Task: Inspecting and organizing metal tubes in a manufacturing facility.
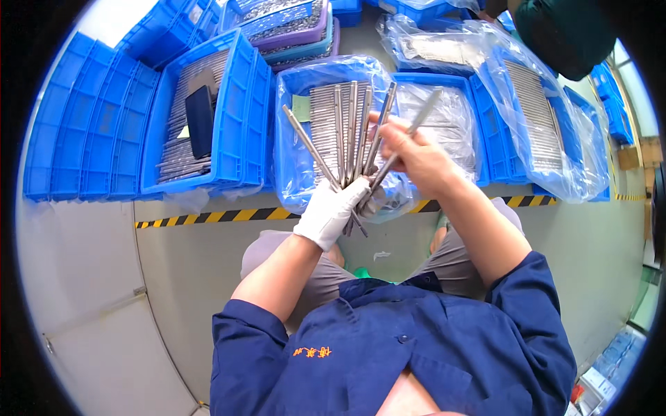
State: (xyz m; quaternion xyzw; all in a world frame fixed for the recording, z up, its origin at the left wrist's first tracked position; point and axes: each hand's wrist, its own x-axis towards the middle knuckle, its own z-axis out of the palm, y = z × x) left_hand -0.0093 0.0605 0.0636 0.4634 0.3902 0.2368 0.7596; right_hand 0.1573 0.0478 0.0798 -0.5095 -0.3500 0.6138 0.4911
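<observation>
Right now the left hand [331,210], in a white glove, is closed round the lower ends of a bunch of thin metal rods [350,132], which fan upward & outward from the fist, approx. six of them; short ends poke out under the glove. The right hand [413,154], bare, sits just right of the fan w/ fingers pinched on one rod [416,123] that leans up-right, apart from the rest at its tip. Both hands are held above the person's knees, in front of a blue crate w/ clear plastic liner [295,166] on the floor, holding more rods laid side by side. Next crate to the right [454,118] is also lined, w/ similar rods. Further right, a big bagged crate [548,132] w/ a row of rods under the film. To the left, an unlined blue crate [239,118] holds rods plus a dark flat block [200,119] on top. Far left, a stack of empty blue crates [87,132] turned on edge. A black-yellow striped tape line [215,216] runs across the grey floor [173,291] just below the crates. Top right, another person's dark green sleeve [562,31] is partly in view. Wearer has a dark blue jacket [416,347], sleeves pushed up.
</observation>
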